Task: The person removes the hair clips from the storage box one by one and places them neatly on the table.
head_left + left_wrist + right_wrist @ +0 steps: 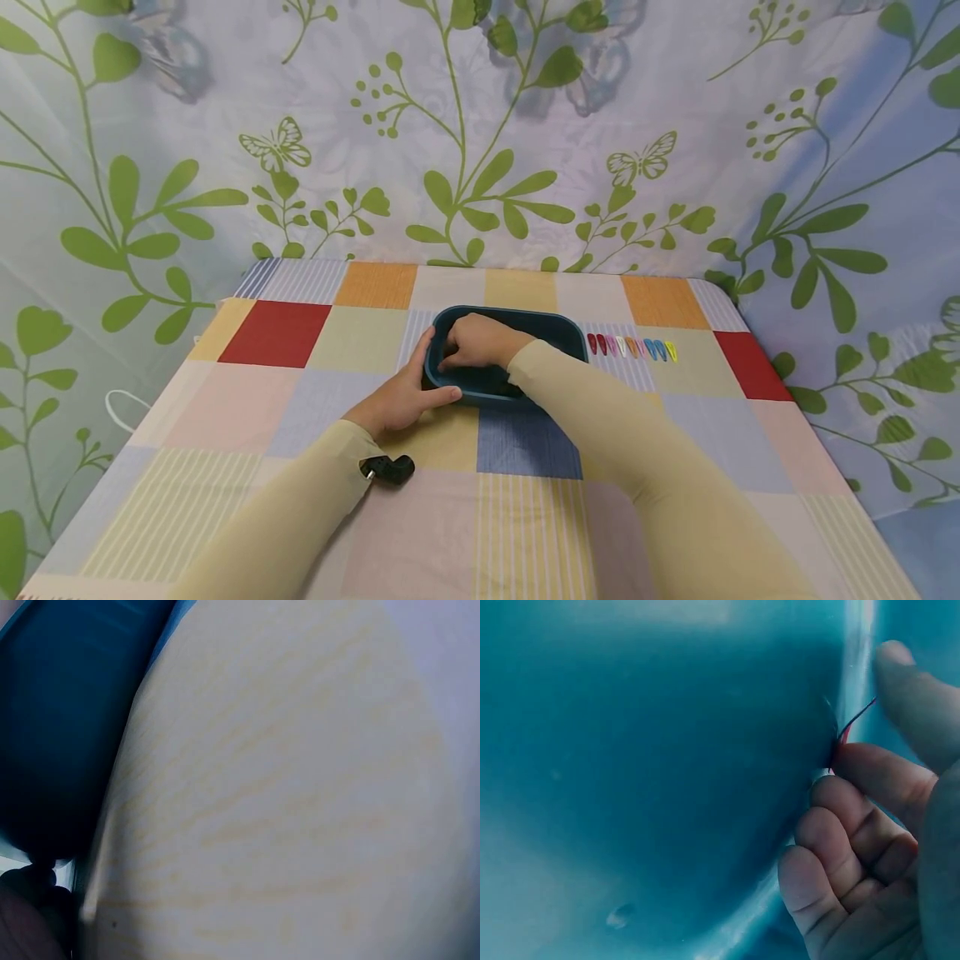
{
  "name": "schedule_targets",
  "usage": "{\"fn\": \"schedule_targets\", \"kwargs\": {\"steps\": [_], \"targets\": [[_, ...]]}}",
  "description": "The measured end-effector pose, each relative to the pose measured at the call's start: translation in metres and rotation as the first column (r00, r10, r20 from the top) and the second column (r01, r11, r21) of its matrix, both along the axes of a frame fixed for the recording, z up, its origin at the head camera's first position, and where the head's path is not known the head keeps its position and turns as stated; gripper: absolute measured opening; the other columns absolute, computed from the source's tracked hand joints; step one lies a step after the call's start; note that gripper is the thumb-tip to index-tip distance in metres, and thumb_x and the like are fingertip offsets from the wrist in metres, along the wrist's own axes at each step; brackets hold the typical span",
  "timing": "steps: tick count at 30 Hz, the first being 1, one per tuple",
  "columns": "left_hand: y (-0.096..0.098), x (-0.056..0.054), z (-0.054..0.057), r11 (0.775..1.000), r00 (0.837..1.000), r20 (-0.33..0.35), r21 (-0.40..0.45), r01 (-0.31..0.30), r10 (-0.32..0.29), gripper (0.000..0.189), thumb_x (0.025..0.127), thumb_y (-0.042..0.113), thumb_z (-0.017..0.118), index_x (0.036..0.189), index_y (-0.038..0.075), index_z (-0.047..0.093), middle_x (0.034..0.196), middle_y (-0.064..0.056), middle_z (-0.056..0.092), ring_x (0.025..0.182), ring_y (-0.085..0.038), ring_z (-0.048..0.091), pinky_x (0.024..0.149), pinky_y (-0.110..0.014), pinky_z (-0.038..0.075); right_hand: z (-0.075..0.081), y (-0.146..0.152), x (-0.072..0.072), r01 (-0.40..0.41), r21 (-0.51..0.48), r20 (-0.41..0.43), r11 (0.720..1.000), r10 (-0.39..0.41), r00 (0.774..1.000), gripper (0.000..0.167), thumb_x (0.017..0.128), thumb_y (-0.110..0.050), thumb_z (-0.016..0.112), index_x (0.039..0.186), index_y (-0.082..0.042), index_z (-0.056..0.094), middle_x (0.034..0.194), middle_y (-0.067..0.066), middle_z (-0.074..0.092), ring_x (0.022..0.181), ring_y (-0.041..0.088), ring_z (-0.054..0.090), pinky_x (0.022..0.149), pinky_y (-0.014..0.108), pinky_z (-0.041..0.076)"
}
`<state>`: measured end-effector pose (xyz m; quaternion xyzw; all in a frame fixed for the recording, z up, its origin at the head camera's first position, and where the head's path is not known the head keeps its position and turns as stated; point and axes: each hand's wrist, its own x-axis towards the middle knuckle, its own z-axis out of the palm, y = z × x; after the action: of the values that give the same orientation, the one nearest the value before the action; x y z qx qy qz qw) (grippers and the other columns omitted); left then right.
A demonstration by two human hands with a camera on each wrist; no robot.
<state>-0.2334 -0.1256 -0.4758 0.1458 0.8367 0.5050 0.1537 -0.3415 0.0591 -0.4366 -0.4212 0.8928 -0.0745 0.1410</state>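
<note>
A dark teal plastic basin (562,321) stands on the table. My left hand (401,400) rests against its outside at the near left corner, fingers along the left side and thumb at the front. Inside the basin, my right hand (480,340) reaches down toward the left end. The right wrist view shows a thin red hair clip (844,737) at the index fingertip, against the basin wall. The thumb (907,690) stands apart from that index finger; the other fingers are curled. To the basin's right, several coloured hair clips (632,347) lie in a row.
A patchwork tablecloth (408,525) covers the table. Behind it hangs a leaf-patterned curtain (337,133). A black device (392,469) is strapped at the left wrist. A white cord loop (123,408) shows past the left table edge.
</note>
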Motion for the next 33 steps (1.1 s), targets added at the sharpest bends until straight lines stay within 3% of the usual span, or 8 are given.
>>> {"fn": "schedule_targets", "kwargs": {"steps": [2, 5, 11, 25, 33], "targets": [[0.0, 0.0, 0.0, 1.0, 1.0, -0.001, -0.011, -0.002, 0.002, 0.113, 0.099, 0.043, 0.073, 0.167, 0.037, -0.017, 0.178, -0.007, 0.002, 0.163, -0.033, 0.014, 0.129, -0.062, 0.013, 0.0, 0.0, 0.0, 0.003, 0.011, 0.001, 1.0, -0.003, 1.0, 0.02, 0.098, -0.03, 0.075, 0.107, -0.015, 0.084, 0.092, -0.004, 0.08, 0.078, 0.007, 0.066, 0.084, 0.028, 0.057], [-0.001, 0.001, 0.001, 1.0, 1.0, 0.0, -0.024, -0.007, 0.007, 0.114, 0.097, 0.048, 0.073, 0.167, 0.038, -0.016, 0.178, -0.007, 0.003, 0.163, -0.033, 0.015, 0.129, -0.062, 0.015, -0.001, 0.003, -0.002, 0.024, 0.031, 0.013, 0.999, -0.025, 1.0, 0.024, 0.097, -0.018, 0.072, 0.12, -0.013, 0.081, 0.112, 0.0, 0.081, 0.099, 0.012, 0.072, 0.097, 0.033, 0.058], [-0.001, 0.002, 0.002, 0.999, 1.0, 0.008, -0.036, -0.017, 0.017, 0.115, 0.096, 0.053, 0.073, 0.167, 0.04, -0.016, 0.178, -0.008, 0.004, 0.162, -0.034, 0.017, 0.129, -0.062, 0.016, -0.001, 0.005, -0.003, 0.06, 0.032, 0.054, 0.998, -0.062, 0.997, 0.033, 0.098, -0.01, 0.068, 0.13, -0.011, 0.077, 0.129, 0.004, 0.076, 0.12, 0.019, 0.07, 0.106, 0.037, 0.055], [0.0, 0.002, 0.0, 1.0, 1.0, 0.003, -0.024, -0.018, 0.018, 0.115, 0.096, 0.051, 0.074, 0.168, 0.037, -0.015, 0.179, -0.006, 0.001, 0.163, -0.032, 0.013, 0.13, -0.061, 0.014, -0.003, 0.008, -0.003, 0.076, -0.004, 0.047, 0.997, -0.075, 0.996, 0.033, 0.1, -0.006, 0.062, 0.128, -0.016, 0.077, 0.128, 0.001, 0.076, 0.117, 0.017, 0.07, 0.107, 0.036, 0.054], [0.0, 0.001, 0.0, 1.0, 1.0, 0.005, -0.017, -0.017, 0.017, 0.114, 0.096, 0.05, 0.074, 0.167, 0.04, -0.014, 0.178, -0.007, 0.003, 0.163, -0.032, 0.015, 0.13, -0.059, 0.015, -0.009, 0.011, -0.007, 0.104, -0.039, 0.081, 0.994, -0.101, 0.992, 0.039, 0.098, -0.003, 0.059, 0.13, -0.018, 0.074, 0.116, 0.0, 0.075, 0.093, 0.017, 0.06, 0.088, 0.03, 0.05]]}}
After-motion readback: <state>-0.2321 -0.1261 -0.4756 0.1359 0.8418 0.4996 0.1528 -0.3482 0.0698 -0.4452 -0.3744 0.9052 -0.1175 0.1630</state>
